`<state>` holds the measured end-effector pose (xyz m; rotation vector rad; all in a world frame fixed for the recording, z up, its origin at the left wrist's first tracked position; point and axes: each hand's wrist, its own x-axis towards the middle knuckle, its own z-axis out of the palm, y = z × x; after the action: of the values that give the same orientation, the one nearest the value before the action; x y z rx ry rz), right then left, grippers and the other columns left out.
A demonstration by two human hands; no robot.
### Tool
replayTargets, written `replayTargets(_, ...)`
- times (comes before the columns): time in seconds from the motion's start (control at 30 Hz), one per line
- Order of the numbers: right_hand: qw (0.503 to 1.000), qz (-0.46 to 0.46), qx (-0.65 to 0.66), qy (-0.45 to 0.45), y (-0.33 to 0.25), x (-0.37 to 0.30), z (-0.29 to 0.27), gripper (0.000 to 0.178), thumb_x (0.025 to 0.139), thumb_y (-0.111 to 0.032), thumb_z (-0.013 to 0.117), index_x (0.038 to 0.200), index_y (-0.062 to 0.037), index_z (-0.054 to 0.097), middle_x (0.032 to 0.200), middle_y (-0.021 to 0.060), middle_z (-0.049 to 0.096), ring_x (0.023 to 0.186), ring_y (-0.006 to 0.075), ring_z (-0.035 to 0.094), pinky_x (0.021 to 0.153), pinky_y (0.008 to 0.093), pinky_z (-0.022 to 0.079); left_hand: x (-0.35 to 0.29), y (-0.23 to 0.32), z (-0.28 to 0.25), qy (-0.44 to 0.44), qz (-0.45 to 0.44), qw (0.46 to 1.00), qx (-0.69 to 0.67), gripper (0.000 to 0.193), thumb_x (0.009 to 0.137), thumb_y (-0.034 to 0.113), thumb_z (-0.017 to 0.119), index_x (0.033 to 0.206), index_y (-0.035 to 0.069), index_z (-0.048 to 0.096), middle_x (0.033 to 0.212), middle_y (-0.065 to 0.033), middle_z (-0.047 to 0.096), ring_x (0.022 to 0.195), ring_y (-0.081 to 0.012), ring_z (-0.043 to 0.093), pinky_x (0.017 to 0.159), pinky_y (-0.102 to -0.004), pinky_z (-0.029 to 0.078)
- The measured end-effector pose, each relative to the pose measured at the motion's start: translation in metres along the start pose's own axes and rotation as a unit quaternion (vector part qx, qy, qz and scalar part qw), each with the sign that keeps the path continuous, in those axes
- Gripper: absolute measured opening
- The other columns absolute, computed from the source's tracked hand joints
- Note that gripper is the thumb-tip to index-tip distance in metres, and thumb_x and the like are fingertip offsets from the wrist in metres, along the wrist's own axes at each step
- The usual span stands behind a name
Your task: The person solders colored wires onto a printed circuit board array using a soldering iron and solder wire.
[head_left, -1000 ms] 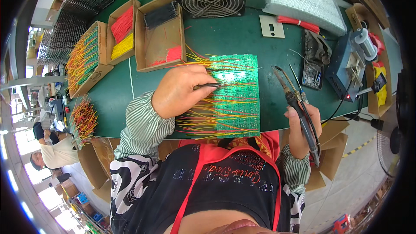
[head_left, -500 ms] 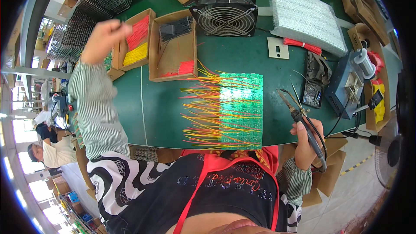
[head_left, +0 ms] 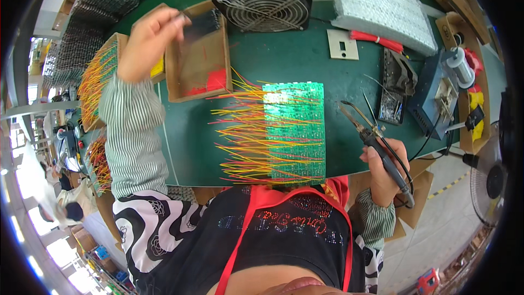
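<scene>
Pale floor (head_left: 423,240) shows past my green table (head_left: 295,54). A black fan (head_left: 262,8) and, more left, a brown box (head_left: 196,68) stand past the green board (head_left: 297,131) before me. My left hand (head_left: 147,46), at the board a second ago, is by the box; I can't tell if its fingers hold anything. My right hand (head_left: 385,169) grips a soldering iron (head_left: 378,148).

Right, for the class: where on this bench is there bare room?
Bare bench shows between the fan and the circuit boards, and between those boards and the soldering iron. Crowded: upper left, with wire boxes and the left hand; far right, around the blue station.
</scene>
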<state>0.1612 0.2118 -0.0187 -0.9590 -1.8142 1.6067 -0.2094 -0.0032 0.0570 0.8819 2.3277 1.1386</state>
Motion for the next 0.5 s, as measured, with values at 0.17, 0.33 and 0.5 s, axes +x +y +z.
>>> replayTargets(0.17, 0.999, 0.013, 0.016, -0.040, -0.009, -0.007, 0.002, 0.022, 0.076, -0.001, 0.067, 0.093, 0.0040, 0.053, 0.079, 0.0138, 0.065, 0.065, 0.0160, 0.065, 0.060, 0.0246, 0.052, -0.071, 0.030, 0.079, -0.117, 0.052, 0.991, 0.042, 0.017, 0.086, 0.012, 0.057, 0.099, 0.001, 0.060, 0.077, -0.0073, 0.063, 0.070, -0.0122, 0.063, 0.061, -0.0257, 0.047)
replayTargets(0.33, 0.999, 0.015, 0.022, -0.043, -0.015, -0.021, 0.000, 0.021, 0.076, 0.000, 0.066, 0.093, 0.0042, 0.054, 0.078, 0.0135, 0.065, 0.067, 0.0156, 0.065, 0.062, 0.0255, 0.052, -0.088, 0.032, 0.127, -0.154, 0.159, 0.966, 0.133, 0.011, 0.081, 0.010, 0.062, 0.087, 0.001, 0.060, 0.074, -0.0097, 0.060, 0.065, -0.0225, 0.059, 0.059, -0.0308, 0.045)
replayTargets(0.5, 0.999, 0.026, -0.010, -0.047, -0.014, -0.031, -0.003, 0.019, 0.075, -0.001, 0.067, 0.090, 0.0035, 0.057, 0.074, 0.0106, 0.065, 0.067, 0.0143, 0.065, 0.062, 0.0249, 0.051, -0.086, 0.030, 0.155, -0.158, 0.191, 0.964, 0.098, 0.014, 0.080, 0.014, 0.062, 0.084, 0.000, 0.060, 0.075, -0.0114, 0.058, 0.066, -0.0272, 0.056, 0.059, -0.0353, 0.044)
